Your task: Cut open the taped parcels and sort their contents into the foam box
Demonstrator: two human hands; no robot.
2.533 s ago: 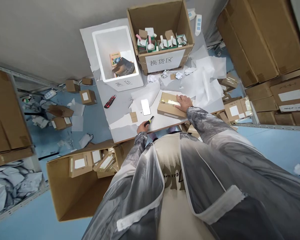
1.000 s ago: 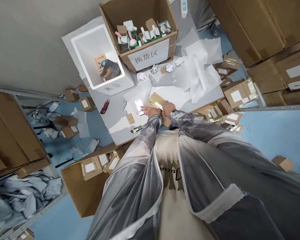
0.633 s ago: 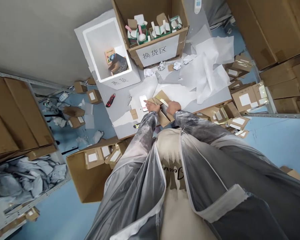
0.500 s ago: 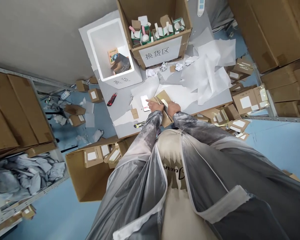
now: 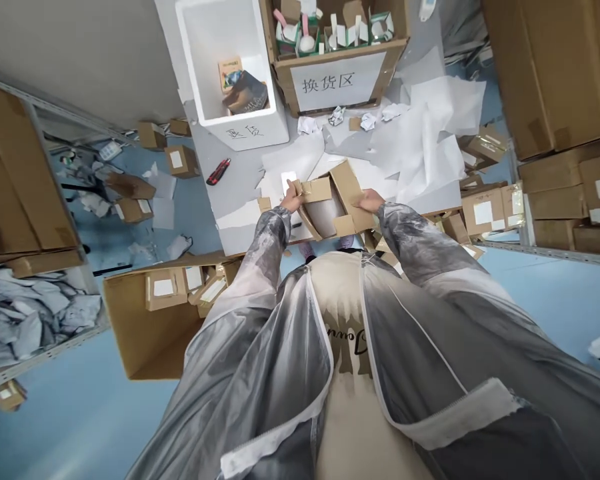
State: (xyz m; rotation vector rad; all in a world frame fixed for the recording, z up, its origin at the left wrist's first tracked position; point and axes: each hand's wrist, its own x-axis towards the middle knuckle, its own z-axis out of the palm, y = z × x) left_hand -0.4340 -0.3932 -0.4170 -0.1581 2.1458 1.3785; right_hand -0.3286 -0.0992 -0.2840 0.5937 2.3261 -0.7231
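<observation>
A small brown cardboard box (image 5: 350, 190) lies at the table's near edge with its flaps spread apart. White material, perhaps paper, shows inside it. My left hand (image 5: 293, 198) grips the flap on the left side, fingers closed around it. On the other side my right hand (image 5: 371, 201) holds the right flap by its outer edge. A white phone-like rectangle (image 5: 288, 179) sits just beyond my left hand, partly covered. Close by on the left is a small piece of cardboard (image 5: 264, 204).
A white foam box (image 5: 255, 137) and a large carton (image 5: 343, 80) holding several small opened boxes stand at the back. A red and black box cutter (image 5: 219, 171) lies at left. Crumpled white paper (image 5: 425, 133) covers the right side. An open carton (image 5: 130, 333) stands below, left.
My hands have moved apart, and the box between them has gone from closed to open, its flaps pulled outward. The view has shifted, so the table sits higher in the picture.
</observation>
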